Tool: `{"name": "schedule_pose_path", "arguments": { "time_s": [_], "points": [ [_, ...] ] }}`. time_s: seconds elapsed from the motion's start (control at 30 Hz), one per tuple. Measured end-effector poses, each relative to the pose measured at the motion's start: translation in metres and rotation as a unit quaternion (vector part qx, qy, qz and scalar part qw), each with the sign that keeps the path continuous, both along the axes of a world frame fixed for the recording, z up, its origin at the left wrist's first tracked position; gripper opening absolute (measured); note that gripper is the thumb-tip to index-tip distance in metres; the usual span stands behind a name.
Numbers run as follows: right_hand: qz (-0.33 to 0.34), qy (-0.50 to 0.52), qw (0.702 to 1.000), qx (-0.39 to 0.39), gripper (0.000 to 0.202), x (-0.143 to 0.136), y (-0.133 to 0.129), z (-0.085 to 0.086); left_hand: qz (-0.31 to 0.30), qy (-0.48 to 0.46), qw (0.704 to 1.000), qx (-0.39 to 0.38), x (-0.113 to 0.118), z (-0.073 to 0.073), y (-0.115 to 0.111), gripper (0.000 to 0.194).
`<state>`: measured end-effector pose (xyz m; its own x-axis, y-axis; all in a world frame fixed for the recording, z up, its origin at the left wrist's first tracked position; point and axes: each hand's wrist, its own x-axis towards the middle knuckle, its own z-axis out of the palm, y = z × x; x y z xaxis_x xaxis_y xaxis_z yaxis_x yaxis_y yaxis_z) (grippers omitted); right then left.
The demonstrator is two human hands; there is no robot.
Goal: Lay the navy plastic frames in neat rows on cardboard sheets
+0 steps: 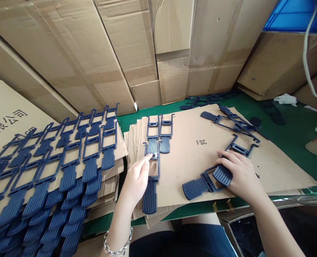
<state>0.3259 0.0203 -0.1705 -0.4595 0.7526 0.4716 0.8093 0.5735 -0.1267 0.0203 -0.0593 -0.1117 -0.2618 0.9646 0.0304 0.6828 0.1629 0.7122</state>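
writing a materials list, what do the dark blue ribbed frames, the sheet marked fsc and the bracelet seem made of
Dark blue ribbed frames: probably satin moulded plastic, given uniform colour and soft sheen.
Flat brown sheet marked FSC: matt cardboard, by its papery face.
Silver chain bracelet: likely polished metal, from its bright glints.

Both forearms are bare and reach forward, spread apart. The left forearm (118, 217) rises steeply from the bottom edge, its wrist nearly straight. The left hand (135, 178) shows its back, the index finger (147, 158) stretched ahead and the thumb bent close beside it; the remaining fingers are mostly hidden. The right forearm (277, 221) slants in from the lower right corner. The right hand (240, 170) lies palm down, fingers pointing left and slightly parted, its thumb hidden.
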Motion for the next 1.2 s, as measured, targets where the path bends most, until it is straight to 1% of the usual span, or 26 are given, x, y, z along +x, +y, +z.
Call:
{"name": "schedule_pose_path", "arguments": {
  "time_s": [0.1, 0.17, 0.23, 0.3, 0.37, 0.43, 0.53, 0.6, 0.63, 0.67, 0.7, 0.77, 0.87, 0.93, 1.03, 1.2],
  "points": [
    [0.003, 0.003, 1.000, -0.007, 0.018, 0.000, 0.001, 0.002, -0.004, 0.065, 0.997, 0.030, 0.009, 0.004, -0.007, 0.044],
    [0.012, 0.007, 1.000, -0.018, 0.018, -0.002, 0.001, 0.005, -0.023, 0.127, 0.990, 0.057, 0.020, 0.006, -0.015, 0.041],
    [0.028, 0.009, 0.999, -0.034, 0.018, -0.007, 0.001, 0.008, -0.085, 0.175, 0.979, 0.061, 0.037, 0.007, -0.023, 0.038],
    [0.046, 0.011, 0.998, -0.050, 0.018, -0.015, -0.001, 0.011, -0.178, 0.201, 0.963, 0.036, 0.056, 0.006, -0.031, 0.038],
    [0.059, 0.013, 0.996, -0.062, 0.018, -0.023, -0.003, 0.013, -0.236, 0.216, 0.947, 0.013, 0.073, 0.007, -0.034, 0.039],
    [0.064, 0.017, 0.995, -0.069, 0.018, -0.029, -0.006, 0.014, -0.265, 0.230, 0.936, 0.012, 0.083, 0.015, -0.033, 0.040],
    [0.061, 0.023, 0.995, -0.072, 0.018, -0.032, -0.008, 0.014, -0.305, 0.265, 0.913, 0.051, 0.083, 0.039, -0.021, 0.040],
    [0.059, 0.025, 0.996, -0.068, 0.017, -0.031, -0.009, 0.013, -0.300, 0.303, 0.902, 0.064, 0.076, 0.052, -0.008, 0.041],
    [0.059, 0.024, 0.996, -0.066, 0.017, -0.030, -0.009, 0.012, -0.281, 0.322, 0.902, 0.054, 0.072, 0.055, -0.001, 0.041],
    [0.059, 0.022, 0.996, -0.064, 0.017, -0.030, -0.009, 0.012, -0.256, 0.336, 0.906, 0.035, 0.068, 0.054, 0.007, 0.042],
    [0.059, 0.020, 0.996, -0.061, 0.017, -0.029, -0.009, 0.011, -0.225, 0.349, 0.910, 0.017, 0.065, 0.051, 0.014, 0.044],
    [0.057, 0.020, 0.997, -0.054, 0.018, -0.029, -0.009, 0.010, -0.180, 0.366, 0.913, -0.025, 0.061, 0.036, 0.027, 0.049],
    [0.056, 0.024, 0.997, -0.041, 0.018, -0.029, -0.009, 0.010, -0.173, 0.359, 0.914, -0.069, 0.061, 0.012, 0.037, 0.054],
    [0.057, 0.027, 0.997, -0.036, 0.018, -0.029, -0.009, 0.010, -0.172, 0.354, 0.916, -0.076, 0.064, 0.002, 0.036, 0.058],
    [0.059, 0.026, 0.997, -0.036, 0.018, -0.029, -0.009, 0.009, -0.170, 0.350, 0.917, -0.081, 0.067, -0.002, 0.034, 0.061],
    [0.059, 0.024, 0.997, -0.040, 0.016, -0.028, -0.009, 0.006, -0.191, 0.345, 0.914, -0.096, 0.068, 0.003, 0.039, 0.062]
  ]
}}
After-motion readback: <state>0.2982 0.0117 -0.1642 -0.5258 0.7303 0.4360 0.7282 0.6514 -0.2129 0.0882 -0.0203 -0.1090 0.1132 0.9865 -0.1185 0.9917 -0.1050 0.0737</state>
